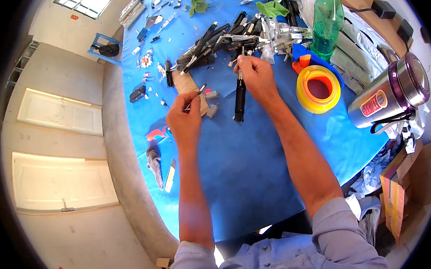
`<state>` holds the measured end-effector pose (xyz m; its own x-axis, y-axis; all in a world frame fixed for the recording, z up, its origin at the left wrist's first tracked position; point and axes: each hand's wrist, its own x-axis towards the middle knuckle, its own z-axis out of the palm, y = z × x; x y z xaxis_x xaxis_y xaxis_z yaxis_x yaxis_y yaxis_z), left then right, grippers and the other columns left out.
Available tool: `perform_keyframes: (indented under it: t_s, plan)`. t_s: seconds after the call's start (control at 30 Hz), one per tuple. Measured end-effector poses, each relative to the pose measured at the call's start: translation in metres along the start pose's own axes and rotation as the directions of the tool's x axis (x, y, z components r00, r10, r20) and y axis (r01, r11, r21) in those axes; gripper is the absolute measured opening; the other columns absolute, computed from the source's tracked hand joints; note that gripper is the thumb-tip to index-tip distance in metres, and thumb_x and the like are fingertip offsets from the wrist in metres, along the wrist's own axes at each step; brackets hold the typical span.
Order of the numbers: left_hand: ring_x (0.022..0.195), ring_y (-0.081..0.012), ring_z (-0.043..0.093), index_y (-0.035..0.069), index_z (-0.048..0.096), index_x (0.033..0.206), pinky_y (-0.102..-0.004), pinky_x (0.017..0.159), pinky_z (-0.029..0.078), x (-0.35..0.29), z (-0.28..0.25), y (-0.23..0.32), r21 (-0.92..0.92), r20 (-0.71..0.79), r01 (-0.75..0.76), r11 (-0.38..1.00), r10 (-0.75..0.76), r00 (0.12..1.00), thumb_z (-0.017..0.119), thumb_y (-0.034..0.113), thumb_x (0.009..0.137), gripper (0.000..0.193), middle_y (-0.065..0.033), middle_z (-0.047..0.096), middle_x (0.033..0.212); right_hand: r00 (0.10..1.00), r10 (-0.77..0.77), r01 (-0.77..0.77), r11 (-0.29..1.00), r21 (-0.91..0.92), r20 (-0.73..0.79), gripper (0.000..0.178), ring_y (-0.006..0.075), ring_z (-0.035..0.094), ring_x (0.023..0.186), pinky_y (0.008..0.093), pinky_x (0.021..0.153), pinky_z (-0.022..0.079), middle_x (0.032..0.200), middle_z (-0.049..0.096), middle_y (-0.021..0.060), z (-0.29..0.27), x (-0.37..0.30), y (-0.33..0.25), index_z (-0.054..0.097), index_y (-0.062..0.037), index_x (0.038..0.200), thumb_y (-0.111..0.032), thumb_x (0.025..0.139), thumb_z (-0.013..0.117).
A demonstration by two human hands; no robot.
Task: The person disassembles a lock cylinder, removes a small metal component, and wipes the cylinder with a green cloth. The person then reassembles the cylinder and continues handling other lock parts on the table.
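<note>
Over the middle of the blue-covered table, my right hand (257, 78) pinches the upper end of a long black tubular part (240, 103), which hangs down toward me. To its left, my left hand (183, 117) is closed on a thin stick-like piece (201, 90) with a dark tip; its exact kind is too small to make out. A strip of brown cardboard (184, 81) lies just beyond my left hand. Two small grey blocks, one of them a grey block (212, 95), rest at the cardboard's right edge. Another black part (168, 73) stands off beyond the cardboard's left side.
A heap of black and silver parts (221, 42) covers the far middle. On the right are a tape roll (299, 91), a green bottle (326, 26) and a steel flask (380, 100). A utility knife (170, 176) and a grey cloth-like object (154, 164) lie near the left edge.
</note>
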<state>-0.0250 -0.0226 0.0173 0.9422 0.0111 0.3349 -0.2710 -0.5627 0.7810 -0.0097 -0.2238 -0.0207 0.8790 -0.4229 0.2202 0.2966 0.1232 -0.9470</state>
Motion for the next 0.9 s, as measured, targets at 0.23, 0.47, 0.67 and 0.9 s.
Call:
perform_keyframes:
  t_s: [0.23,0.47,0.67,0.9]
  plan:
    - [0.081,-0.0273,0.071,0.002,0.073,0.104,-0.035,0.074,0.054,-0.013,0.013,-0.019,0.26,0.03,-0.299,0.918,0.302,0.953,0.064,0.001,0.089,0.017,-0.015,0.073,0.092,0.999,0.006,0.005,0.971,-0.239,0.044,0.039,0.0072,0.048,0.057,0.0288,0.053,0.04,0.06,0.055,-0.0002,0.008,-0.001,0.011,0.068,0.0005,0.074,-0.028,0.098,0.056]
    - [0.086,-0.0306,0.071,0.002,0.073,0.105,-0.0367,0.077,0.055,-0.009,0.014,-0.021,0.293,0.104,-0.42,0.859,0.408,0.907,0.063,-0.002,0.089,0.019,-0.0148,0.073,0.099,0.998,0.048,-0.038,0.971,-0.238,0.04,0.039,0.0078,0.048,0.056,0.0287,0.054,0.039,0.059,0.054,-0.0004,0.006,0.002,0.009,0.067,-0.0001,0.074,-0.028,0.098,0.056]
    - [0.084,-0.0232,0.072,0.001,0.074,0.105,-0.031,0.074,0.055,-0.006,0.017,-0.018,0.203,-0.051,-0.331,0.922,0.347,0.936,0.064,-0.003,0.09,0.018,-0.0152,0.073,0.096,0.997,0.063,-0.049,0.962,-0.268,0.044,0.04,0.0142,0.051,0.056,0.0338,0.055,0.04,0.059,0.055,0.0044,0.01,0.002,0.006,0.065,-0.0004,0.073,-0.03,0.097,0.057]
    - [0.081,-0.0101,0.067,-0.002,0.074,0.107,-0.0223,0.072,0.053,-0.003,0.007,0.002,-0.114,-0.159,-0.095,0.989,0.076,0.984,0.068,0.002,0.093,0.016,-0.007,0.073,0.091,0.998,0.033,-0.006,0.901,-0.434,0.055,0.035,0.0119,0.051,0.056,0.032,0.054,0.041,0.058,0.055,0.004,0.013,0.001,0.006,0.069,0.0001,0.079,-0.029,0.096,0.06]
